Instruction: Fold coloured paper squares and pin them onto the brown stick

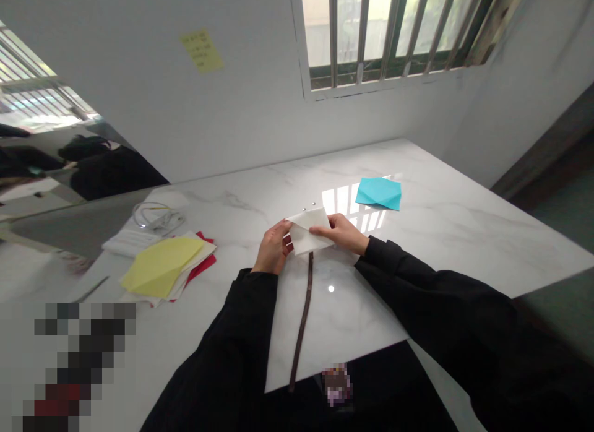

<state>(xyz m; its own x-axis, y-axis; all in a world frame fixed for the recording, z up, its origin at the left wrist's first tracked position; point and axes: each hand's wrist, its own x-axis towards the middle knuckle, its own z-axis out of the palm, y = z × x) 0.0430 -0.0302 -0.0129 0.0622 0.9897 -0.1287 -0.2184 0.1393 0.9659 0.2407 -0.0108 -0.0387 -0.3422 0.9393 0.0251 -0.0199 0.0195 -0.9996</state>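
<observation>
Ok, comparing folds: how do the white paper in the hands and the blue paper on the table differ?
The white paper is held between the left hand and right hand; the blue paper lies on the marble table. The white paper has a raised flap, the blue paper sits flat. Both are folded sheets.

The left hand (273, 249) and right hand (336, 231) meet close together, left thumb on top and right fingers stretched across toward it, wrists showing past black sleeves, the left arm (218, 351) rising from below, the right arm (445, 314) angling in from the side
</observation>
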